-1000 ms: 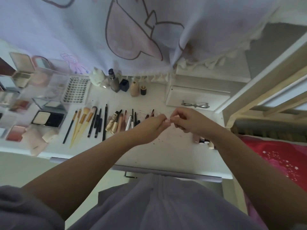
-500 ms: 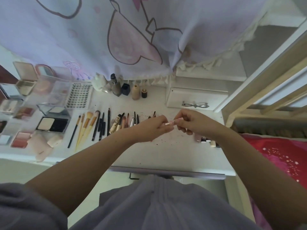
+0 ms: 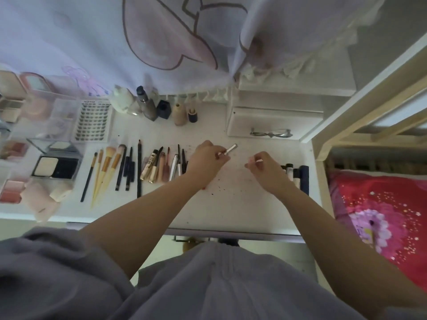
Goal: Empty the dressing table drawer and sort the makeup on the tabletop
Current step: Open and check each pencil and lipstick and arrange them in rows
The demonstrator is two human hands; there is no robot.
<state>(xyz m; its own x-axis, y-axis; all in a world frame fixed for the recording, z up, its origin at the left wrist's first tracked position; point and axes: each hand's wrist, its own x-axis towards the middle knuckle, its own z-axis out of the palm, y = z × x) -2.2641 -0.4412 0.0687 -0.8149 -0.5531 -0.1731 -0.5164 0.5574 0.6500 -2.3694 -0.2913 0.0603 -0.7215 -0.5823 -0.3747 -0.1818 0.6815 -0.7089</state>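
My left hand (image 3: 208,158) grips a slim pink and silver makeup tube (image 3: 228,150) above the white tabletop (image 3: 240,204). My right hand (image 3: 265,167) pinches its small pale cap (image 3: 258,160), held apart from the tube. Left of my hands lies a sorted row: brushes (image 3: 104,167), dark pencils (image 3: 129,167) and mascara-like tubes (image 3: 161,165). Compacts and palettes (image 3: 55,167) sit further left. Several dark and white tubes (image 3: 295,174) lie behind my right wrist.
Small bottles (image 3: 161,107) and a lash tray (image 3: 93,121) stand at the back under a hanging printed cloth (image 3: 161,42). A small white drawer box (image 3: 275,123) with a metal handle sits back right. A bed frame (image 3: 323,148) and a red quilt (image 3: 381,215) border the right side.
My hands were together on the tube; they have pulled apart, the cap coming off in my right hand and the tube staying in my left.
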